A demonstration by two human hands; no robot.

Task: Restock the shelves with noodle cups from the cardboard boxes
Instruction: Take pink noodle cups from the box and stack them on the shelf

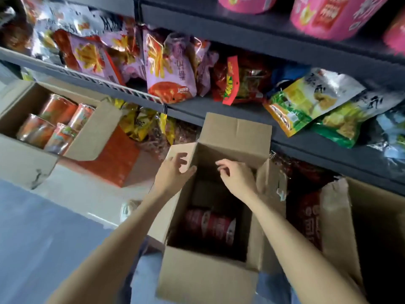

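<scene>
Your left hand point(175, 170) rests at the left flap of the open cardboard box point(206, 279) in front of you, fingers spread and loosely bent, thumb against the flap edge — gripping nothing that shows. Your right hand point(237, 177) hovers over the box mouth, fingers relaxed and slightly curled, holding nothing. Deep inside, near the bottom, lie dark red noodle cups point(210, 224) on their sides; how many, can't tell in the shadow. A 2nd box point(24, 159), upper left, holds orange noodle cups point(58, 125) packed together, its flap standing open. A 3rd box point(372, 216) sits to the right w/ a torn flap, a red pack point(306, 216) between it and the middle box. Dark shelves point(295, 143) run behind the boxes — pink and orange snack bags point(166, 71) on the mid level, green-yellow bags point(306, 102) to the right, pink tubs point(335, 14) on the top level. Grey floor point(43, 227) shows lower left.
</scene>
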